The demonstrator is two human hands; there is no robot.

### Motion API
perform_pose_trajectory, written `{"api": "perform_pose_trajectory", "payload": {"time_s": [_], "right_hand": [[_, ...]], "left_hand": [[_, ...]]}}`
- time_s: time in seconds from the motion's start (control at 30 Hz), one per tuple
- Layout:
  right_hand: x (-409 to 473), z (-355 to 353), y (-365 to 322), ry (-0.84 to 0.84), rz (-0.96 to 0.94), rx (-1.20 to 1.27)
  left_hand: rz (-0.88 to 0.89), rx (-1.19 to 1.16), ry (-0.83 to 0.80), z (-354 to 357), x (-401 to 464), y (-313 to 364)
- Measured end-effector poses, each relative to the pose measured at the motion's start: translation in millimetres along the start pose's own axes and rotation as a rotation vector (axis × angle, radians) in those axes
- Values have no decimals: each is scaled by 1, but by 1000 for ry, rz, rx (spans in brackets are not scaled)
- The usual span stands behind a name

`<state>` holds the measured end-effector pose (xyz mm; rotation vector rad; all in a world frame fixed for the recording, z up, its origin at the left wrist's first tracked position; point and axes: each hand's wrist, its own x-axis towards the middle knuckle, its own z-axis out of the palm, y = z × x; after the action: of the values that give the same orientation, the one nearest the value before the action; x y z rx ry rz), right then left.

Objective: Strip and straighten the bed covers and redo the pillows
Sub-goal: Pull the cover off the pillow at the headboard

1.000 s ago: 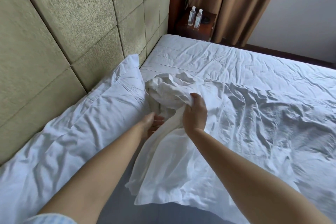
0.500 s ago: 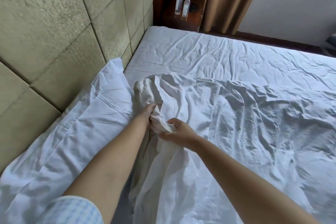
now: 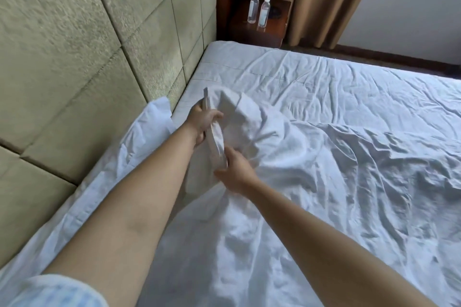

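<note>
A crumpled white duvet cover [image 3: 311, 182] lies spread over the bed, its bunched top edge pulled up toward the headboard. My left hand [image 3: 203, 121] grips that bunched edge near the head of the bed, fingers curled round a fold. My right hand [image 3: 234, 172] grips the same edge a little lower and closer to me. A white pillow [image 3: 124, 164] lies along the headboard on the left, partly hidden under my left arm. The white bottom sheet [image 3: 287, 70] shows beyond the cover.
A padded beige headboard [image 3: 87, 45] runs along the left. A dark wooden nightstand [image 3: 259, 30] with two water bottles [image 3: 258, 11] stands past the bed's far corner, next to brown curtains [image 3: 319, 0]. The white wall is at the back right.
Both hands have carried the bunched edge of the cover farther up toward the headboard. My left hand now grips higher, my right hand has slid along the edge below it.
</note>
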<state>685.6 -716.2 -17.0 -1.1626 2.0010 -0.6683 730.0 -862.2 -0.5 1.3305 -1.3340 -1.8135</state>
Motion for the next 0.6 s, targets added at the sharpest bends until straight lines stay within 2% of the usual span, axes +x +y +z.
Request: {"api": "perform_pose_trajectory", "payload": {"time_s": [0.07, 0.13, 0.23, 0.33, 0.43, 0.5, 0.53, 0.6], "right_hand": [[6, 6, 9, -166, 101, 63], [10, 14, 19, -106, 122, 82], [17, 19, 30, 45, 130, 13], [22, 22, 38, -26, 177, -35], [19, 26, 40, -171, 187, -85], [19, 27, 43, -113, 190, -66], [19, 27, 44, -68, 197, -52], [21, 23, 44, 10, 208, -29]], "left_hand": [[-102, 147, 60, -15, 2, -23], [-203, 183, 117, -30, 3, -48], [-272, 53, 131, -36, -8, -71], [-227, 155, 123, -40, -5, -91], [-89, 504, 111, -34, -9, -94], [30, 736, 108, -28, -8, -92], [53, 782, 104, -25, -4, -93], [-37, 761, 139, -18, 3, -90]]}}
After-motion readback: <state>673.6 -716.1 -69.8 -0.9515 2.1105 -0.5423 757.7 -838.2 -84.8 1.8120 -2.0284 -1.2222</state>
